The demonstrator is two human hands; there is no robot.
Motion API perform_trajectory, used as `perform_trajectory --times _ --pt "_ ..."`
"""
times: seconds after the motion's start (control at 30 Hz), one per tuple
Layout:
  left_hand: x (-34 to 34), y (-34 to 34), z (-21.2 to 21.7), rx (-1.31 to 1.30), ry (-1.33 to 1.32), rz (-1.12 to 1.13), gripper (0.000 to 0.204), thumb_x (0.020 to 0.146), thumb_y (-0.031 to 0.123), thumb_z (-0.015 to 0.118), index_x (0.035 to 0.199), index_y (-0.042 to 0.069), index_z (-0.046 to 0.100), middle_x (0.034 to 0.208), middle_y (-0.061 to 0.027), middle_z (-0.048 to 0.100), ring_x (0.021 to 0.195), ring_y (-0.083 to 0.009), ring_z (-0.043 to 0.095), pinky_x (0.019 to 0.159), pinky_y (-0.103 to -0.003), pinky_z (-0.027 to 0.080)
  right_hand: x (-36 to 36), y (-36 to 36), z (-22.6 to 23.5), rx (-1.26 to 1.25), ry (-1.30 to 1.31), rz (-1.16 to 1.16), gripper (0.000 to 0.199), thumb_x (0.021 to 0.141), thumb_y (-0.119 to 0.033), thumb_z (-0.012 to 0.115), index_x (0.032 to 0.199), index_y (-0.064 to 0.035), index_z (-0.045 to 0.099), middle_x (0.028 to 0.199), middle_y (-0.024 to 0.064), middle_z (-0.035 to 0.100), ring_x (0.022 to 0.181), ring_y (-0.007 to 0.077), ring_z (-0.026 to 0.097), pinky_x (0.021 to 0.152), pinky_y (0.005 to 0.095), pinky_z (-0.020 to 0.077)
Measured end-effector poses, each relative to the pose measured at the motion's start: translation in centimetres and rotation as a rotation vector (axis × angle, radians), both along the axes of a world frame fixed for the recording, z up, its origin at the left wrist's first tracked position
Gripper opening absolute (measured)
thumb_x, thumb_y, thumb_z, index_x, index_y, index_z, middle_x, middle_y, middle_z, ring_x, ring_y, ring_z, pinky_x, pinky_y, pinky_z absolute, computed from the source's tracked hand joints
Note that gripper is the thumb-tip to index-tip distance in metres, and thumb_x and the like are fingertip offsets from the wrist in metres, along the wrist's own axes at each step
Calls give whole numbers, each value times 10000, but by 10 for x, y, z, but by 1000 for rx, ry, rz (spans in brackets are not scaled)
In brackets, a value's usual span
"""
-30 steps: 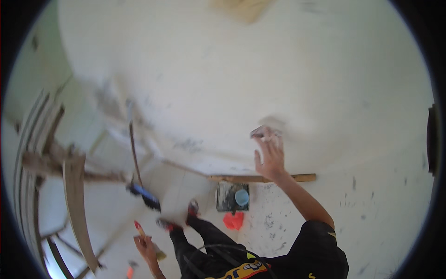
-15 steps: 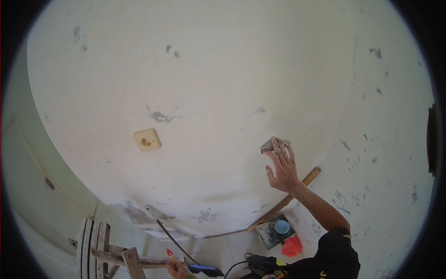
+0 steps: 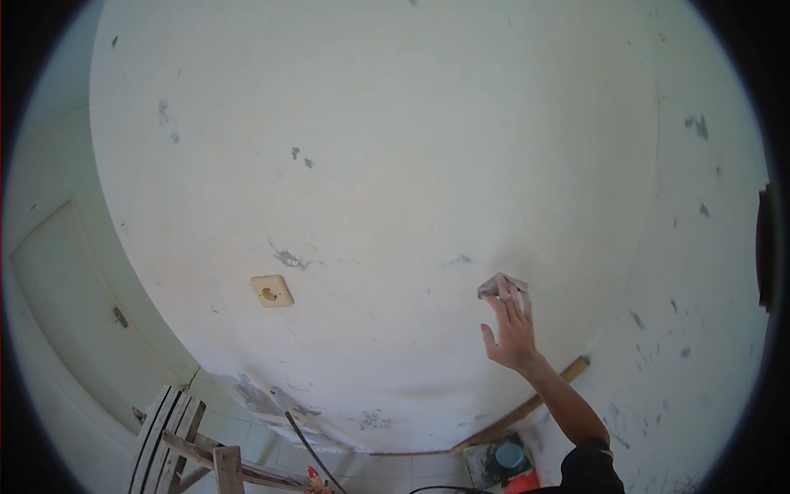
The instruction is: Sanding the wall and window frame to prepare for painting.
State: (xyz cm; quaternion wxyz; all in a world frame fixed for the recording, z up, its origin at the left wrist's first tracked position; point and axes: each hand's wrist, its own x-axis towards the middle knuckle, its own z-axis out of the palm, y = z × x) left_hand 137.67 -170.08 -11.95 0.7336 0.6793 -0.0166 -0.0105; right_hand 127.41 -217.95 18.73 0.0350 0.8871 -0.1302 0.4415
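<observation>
My right hand (image 3: 512, 325) presses a folded grey sheet that looks like sandpaper (image 3: 492, 286) flat against the white wall (image 3: 370, 206). Its fingers lie over the sheet, with the thumb held apart to the left. Just above and to the left of the sheet is a small grey scuff (image 3: 461, 259). Low at the bottom edge, my left hand (image 3: 319, 488) shows only in part. It is closed around a small red pointed thing (image 3: 313, 472), whose kind I cannot make out.
A cream wall socket (image 3: 271, 291) sits left of my right hand. At the lower left stands a wooden bench or trestle (image 3: 185, 445), near a broom-like handle (image 3: 309, 445). A bamboo pole (image 3: 527, 407) leans at the corner, above a blue cup (image 3: 509, 455) and a red item (image 3: 522, 482).
The view has tilted upward, so the wall and socket sit lower in the picture. My right hand has slid the sheet a little up the wall. Less of my left hand shows.
</observation>
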Motion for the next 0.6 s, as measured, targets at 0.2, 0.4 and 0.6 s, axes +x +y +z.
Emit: perform_trajectory --times 0.2,0.4,0.6 --pt "5 -37 -57 335 -75 33 215 972 138 598 794 116 480 646 62 373 571 -52 341 494 -256 310 2 -36 63 -141 -14 23 619 783 -145 668 1353 -33 452 1533 259 323 1420 408 315 1159 604 127" --pt "-14 -109 27 198 -162 -7 145 977 197 591 921 68 556 650 36 461 574 -73 416 508 -268 351 16 -56 132 -294 -53 120 557 761 -105 679 1277 -27 482 1500 227 390 1409 376 345 1162 613 139" --pt "-25 -135 20 294 -147 185 118 948 129 599 944 23 546 728 2 513 637 -114 470 552 -289 409 54 -60 187 -380 -101 191 481 761 -87 683 1204 -34 504 1512 163 394 1421 313 336 1176 535 209"
